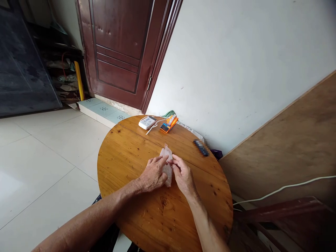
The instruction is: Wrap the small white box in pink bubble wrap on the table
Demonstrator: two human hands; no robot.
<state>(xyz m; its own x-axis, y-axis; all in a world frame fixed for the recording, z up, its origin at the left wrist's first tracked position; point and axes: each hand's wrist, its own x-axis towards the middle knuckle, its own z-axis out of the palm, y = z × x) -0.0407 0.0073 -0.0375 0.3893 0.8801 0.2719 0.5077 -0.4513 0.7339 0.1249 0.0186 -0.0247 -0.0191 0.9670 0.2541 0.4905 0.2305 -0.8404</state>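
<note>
A thin, pale pinkish-white sheet or packet (168, 177) lies near the middle of the round wooden table. From the left, my left hand (154, 173) rests over it, its index finger stretched across the upper part and its thumb on the lower part. On the other side, my right hand (183, 174) has its thumb and fingers pinched on the right edge of the pale sheet. Part of the sheet is hidden under my fingers.
Towards the back of the wooden table (123, 154) are a white device (147, 122) with a cable and an orange box (169, 124). A dark, blurred object (201, 147) lies at the right, near the white wall (236, 70).
</note>
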